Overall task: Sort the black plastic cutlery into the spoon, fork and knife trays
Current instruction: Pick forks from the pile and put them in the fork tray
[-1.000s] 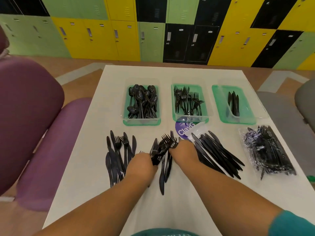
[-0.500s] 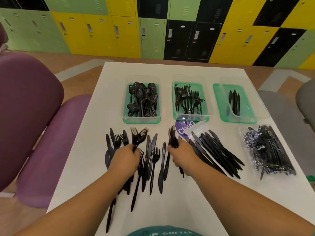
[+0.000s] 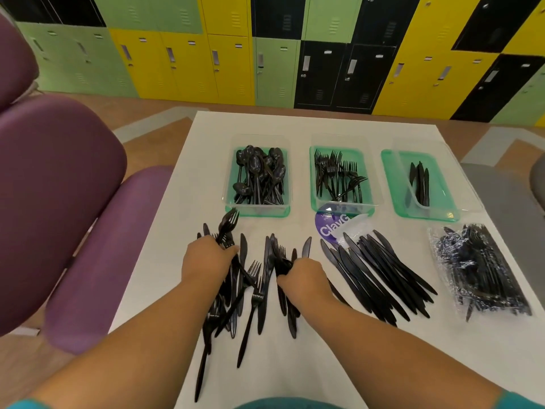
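Note:
Three green trays stand in a row at the far side of the white table: the spoon tray (image 3: 228, 208), the fork tray (image 3: 313, 175) and the knife tray (image 3: 390, 178). A loose pile of black forks and knives (image 3: 250, 293) lies in front of me. My left hand (image 3: 205, 259) is shut on a bunch of forks (image 3: 228, 222) whose tines point up and away. My right hand (image 3: 303, 277) grips a few black pieces (image 3: 280, 258) from the pile's right side. A row of black knives (image 3: 380, 276) lies to the right.
A sealed clear bag of cutlery (image 3: 480, 267) lies near the table's right edge. A torn wrapper with a purple label (image 3: 331, 224) sits below the fork tray. Purple chairs (image 3: 53, 202) stand at the left, a grey one (image 3: 501, 208) at the right. Coloured lockers line the back wall.
My hands, together at the pile's middle a second ago, have moved apart. The left hand carried a bunch of forks to the left; the loose pile spread out between the hands.

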